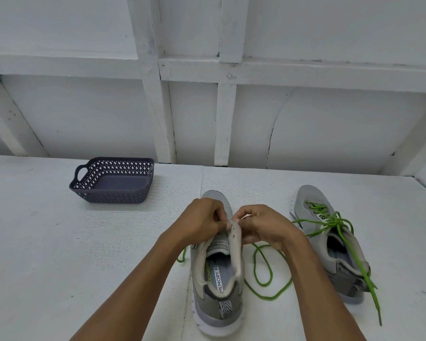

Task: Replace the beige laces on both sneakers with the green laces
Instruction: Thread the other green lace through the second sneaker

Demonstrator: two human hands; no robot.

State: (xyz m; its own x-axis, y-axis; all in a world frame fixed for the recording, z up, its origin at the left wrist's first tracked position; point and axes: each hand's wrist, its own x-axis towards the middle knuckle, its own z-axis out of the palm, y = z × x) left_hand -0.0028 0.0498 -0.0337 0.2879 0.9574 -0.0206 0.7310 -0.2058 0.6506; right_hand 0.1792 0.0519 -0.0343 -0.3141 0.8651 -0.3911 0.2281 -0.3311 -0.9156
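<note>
1. Green lace lies slack on the white table, looping just right of the near sneaker, with one end peeking out at that shoe's left side. It disappears under the hands, so I cannot tell how far it is threaded.
2. The near sneaker stands upright, heel toward the person, its eyelet flap pulled up and its holes bare. No beige lace shows on it.
3. Left hand and right hand meet over the toe end of the eyelet row. Both sets of fingertips are pressed together in a small pinch there; whether they hold the lace tip or just the flap, I cannot tell.
4. The far sneaker sits to the right, already carrying green lacing low on its eyelets, long ends trailing loose toward the near edge.
5. A dark basket stands well apart, back left.
6. Handling, as I judge it: the lace is light, soft and limp, so pushing it from mid-length would only buckle it. Best gripped right at the stiff tip, close to the hole. The flap is pliable too, and likely wants steadying with the other hand.
</note>
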